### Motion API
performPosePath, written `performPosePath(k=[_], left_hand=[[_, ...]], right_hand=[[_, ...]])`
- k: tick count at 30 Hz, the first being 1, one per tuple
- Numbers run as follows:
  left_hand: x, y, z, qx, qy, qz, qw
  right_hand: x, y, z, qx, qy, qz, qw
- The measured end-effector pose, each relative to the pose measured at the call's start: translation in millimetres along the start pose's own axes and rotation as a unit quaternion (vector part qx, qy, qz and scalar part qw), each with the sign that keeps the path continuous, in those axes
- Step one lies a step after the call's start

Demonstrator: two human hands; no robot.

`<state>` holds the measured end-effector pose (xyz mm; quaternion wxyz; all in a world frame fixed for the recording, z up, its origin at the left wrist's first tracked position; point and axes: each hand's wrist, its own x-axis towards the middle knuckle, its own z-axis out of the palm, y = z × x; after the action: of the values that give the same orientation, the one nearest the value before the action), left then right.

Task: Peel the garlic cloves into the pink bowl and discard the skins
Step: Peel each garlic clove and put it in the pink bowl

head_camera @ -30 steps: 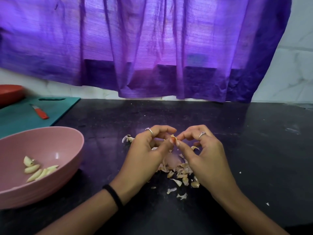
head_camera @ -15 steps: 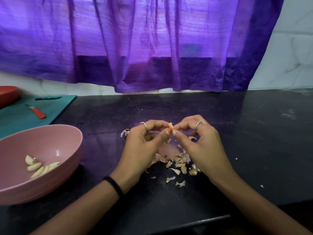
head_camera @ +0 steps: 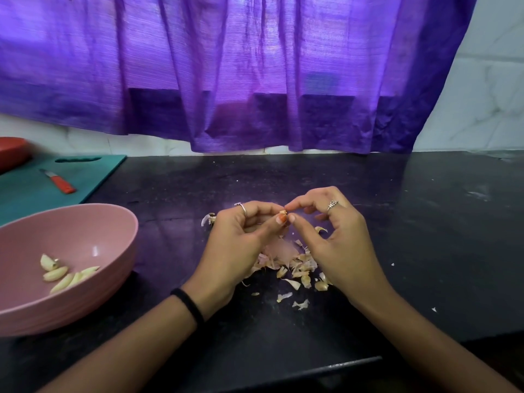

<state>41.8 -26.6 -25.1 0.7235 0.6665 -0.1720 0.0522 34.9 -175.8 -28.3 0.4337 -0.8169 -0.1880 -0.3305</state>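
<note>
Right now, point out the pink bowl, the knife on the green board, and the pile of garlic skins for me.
pink bowl (head_camera: 119, 222): head view, on the far right rim.
knife (head_camera: 61, 183): head view, on the red handle.
garlic skins (head_camera: 300, 269): head view, middle of the pile on the counter between the hands.

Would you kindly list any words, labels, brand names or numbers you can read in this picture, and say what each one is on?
None: no readable text shows anywhere.
The pink bowl, knife, green cutting board, purple curtain and black counter bear no lettering.
The ring on the right hand has a pattern too small to read.
</note>
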Motion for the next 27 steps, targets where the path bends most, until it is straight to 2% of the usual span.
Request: performPosePath(k=[13,27], left_hand=[[-1.6,3.7,-0.1,0.044,-0.004,0.011,0.999],[-0.1,0.9,2.7,0.005,-0.008,0.0,1.0]], right_hand=[[1.6,0.7,-0.3,-0.034,0.021,-0.046,0.998],[1.8,1.2,2.8,-0.075,-0.001,-0.076,0.994]])
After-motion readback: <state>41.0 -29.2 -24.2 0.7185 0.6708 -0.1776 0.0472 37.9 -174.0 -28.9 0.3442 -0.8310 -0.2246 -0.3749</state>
